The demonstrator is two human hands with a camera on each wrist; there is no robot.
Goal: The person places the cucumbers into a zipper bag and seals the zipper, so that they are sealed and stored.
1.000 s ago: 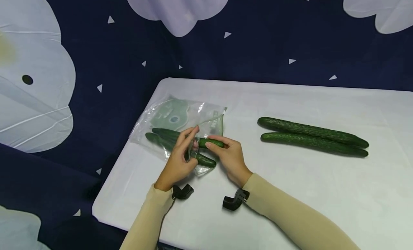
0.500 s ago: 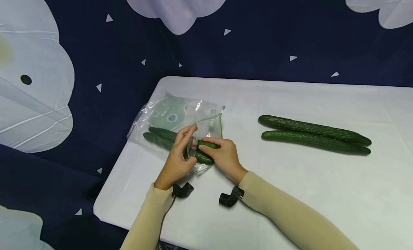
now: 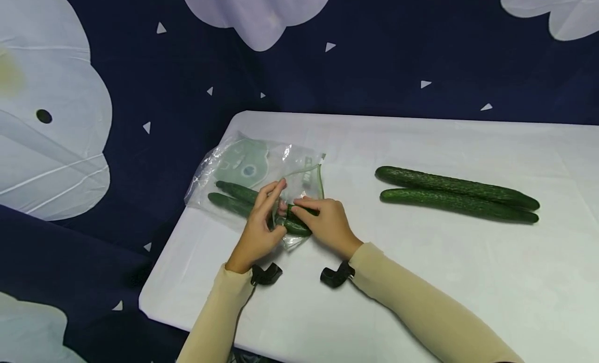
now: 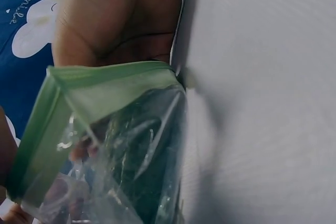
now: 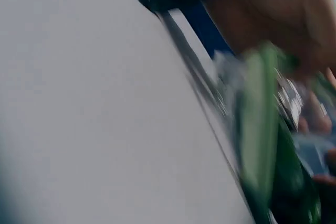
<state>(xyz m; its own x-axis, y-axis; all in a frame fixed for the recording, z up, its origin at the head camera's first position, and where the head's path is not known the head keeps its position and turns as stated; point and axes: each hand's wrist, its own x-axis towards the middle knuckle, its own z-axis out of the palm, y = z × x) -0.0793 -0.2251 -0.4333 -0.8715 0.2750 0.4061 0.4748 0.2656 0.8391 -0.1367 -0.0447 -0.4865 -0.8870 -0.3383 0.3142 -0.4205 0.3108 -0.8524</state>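
A clear zip bag (image 3: 292, 157) with a green seal strip lies on the left of the table, its mouth towards the right. My left hand (image 3: 259, 232) holds the bag's mouth, some fingertips showing through the plastic. Two cucumbers lie side by side in the bag. My right hand (image 3: 331, 225) pinches the near end of the upper cucumber (image 3: 236, 190), right at the mouth. The lower cucumber (image 3: 298, 228) passes under my left hand. In the left wrist view, the green strip (image 4: 115, 74) is close below a palm.
Two long cucumbers, an upper one (image 3: 458, 185) and a lower one (image 3: 458, 205), lie together on the right of the white table (image 3: 421, 280). A dark blue patterned cloth (image 3: 374, 77) hangs behind the table's back edge.
My right hand has moved left, and the upper cucumber has slid further into the bag. My left hand stays at the bag's mouth. The two cucumbers on the right lie as before.
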